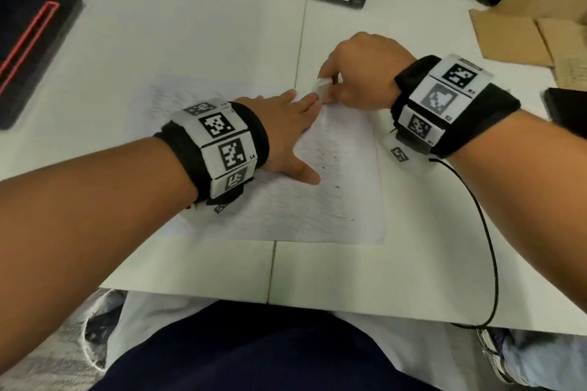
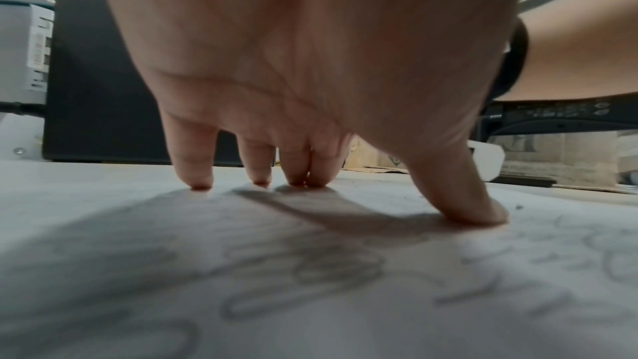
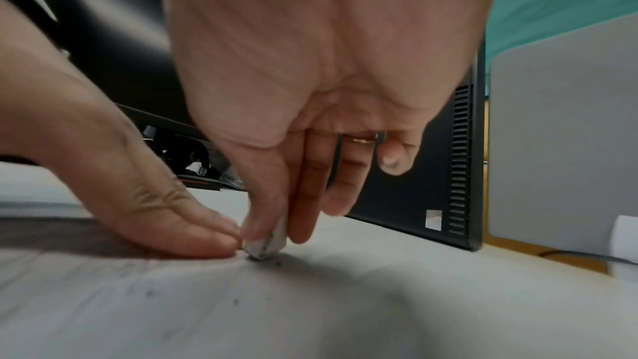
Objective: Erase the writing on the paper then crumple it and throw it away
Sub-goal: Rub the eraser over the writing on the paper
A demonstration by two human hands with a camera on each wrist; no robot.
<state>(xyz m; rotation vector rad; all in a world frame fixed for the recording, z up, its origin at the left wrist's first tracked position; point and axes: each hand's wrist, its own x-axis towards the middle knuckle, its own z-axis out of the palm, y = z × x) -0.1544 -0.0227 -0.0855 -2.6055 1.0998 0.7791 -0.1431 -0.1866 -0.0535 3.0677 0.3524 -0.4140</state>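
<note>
Both hands were at work on the white ruled sheet of paper, which lay flat on the pale tabletop straight ahead of the person: the left hand was spread with straight fingers pressing the sheet down, while the right hand pinched a small white block eraser between thumb and forefingers at the sheet's far edge. To erase well there, I judged the strokes should be short and run away from the anchoring fingertips, so the thin paper would not buckle or tear, and the left hand should stay close beside the rubbing spot. Much faint pencil writing looked unerased, so the crumpling seemed far off. Only the left wrist view showed those looping letters clearly, along with four fingertips and the thumb planted on the page. Only the right wrist view showed the eraser's grey, worn tip touching the surface, with dark crumbs scattered near it.
</note>
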